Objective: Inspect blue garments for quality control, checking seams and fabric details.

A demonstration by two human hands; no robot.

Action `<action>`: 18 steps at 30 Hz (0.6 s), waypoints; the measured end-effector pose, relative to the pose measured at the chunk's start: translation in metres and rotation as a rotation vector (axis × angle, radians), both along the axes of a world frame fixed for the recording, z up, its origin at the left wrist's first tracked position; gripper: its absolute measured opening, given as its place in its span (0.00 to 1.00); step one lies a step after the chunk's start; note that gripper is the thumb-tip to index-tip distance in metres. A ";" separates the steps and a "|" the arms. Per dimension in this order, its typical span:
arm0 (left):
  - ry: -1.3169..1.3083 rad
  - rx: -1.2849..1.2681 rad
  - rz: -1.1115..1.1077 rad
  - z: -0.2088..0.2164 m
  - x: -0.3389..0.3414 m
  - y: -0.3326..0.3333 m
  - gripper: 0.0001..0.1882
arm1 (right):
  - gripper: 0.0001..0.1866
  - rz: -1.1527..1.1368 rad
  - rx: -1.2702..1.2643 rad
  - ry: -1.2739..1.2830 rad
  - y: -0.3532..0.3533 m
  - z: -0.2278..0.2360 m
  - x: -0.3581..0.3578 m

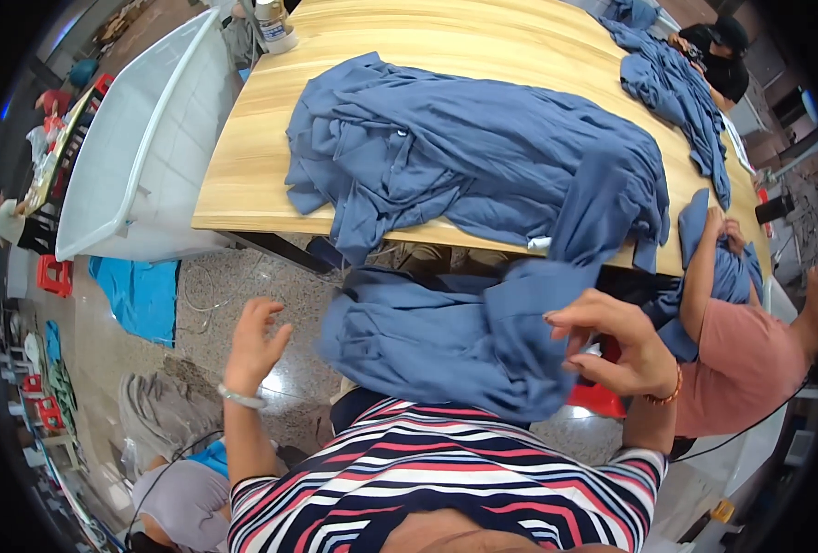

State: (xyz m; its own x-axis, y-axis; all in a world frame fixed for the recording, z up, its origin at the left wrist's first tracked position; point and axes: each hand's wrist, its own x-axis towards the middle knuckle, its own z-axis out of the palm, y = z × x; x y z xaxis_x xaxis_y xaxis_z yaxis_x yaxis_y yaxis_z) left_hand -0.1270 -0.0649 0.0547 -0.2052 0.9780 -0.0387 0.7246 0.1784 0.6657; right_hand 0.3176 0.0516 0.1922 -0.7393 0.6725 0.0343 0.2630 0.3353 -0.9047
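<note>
A blue-grey garment (pixel 409 332) lies bunched across my lap, its edges smeared by motion. One blurred strip of the cloth rises at its right toward the table. My left hand (pixel 260 343) hangs in the air left of the garment, apart from it, with bent, spread fingers and nothing in them. At the lap garment's right edge is my right hand (pixel 616 343), thumb and fingers curved with a gap between them; I see no cloth gripped there. In front, a heap of the same blue-grey cloth (pixel 483 147) covers the near part of the table, with a small white tag at its front edge.
The wooden table (pixel 446 32) stands before me. A large white plastic bin (pixel 165 157) is on its left, and a blue sheet (pixel 137 290) lies on the floor. At right, a person in a pink top (pixel 741 359) handles similar cloth; another person (pixel 718 60) works beyond.
</note>
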 end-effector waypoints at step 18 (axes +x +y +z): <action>-0.130 0.335 -0.325 0.019 0.061 0.168 0.13 | 0.09 0.643 -0.355 0.891 0.068 0.023 -0.077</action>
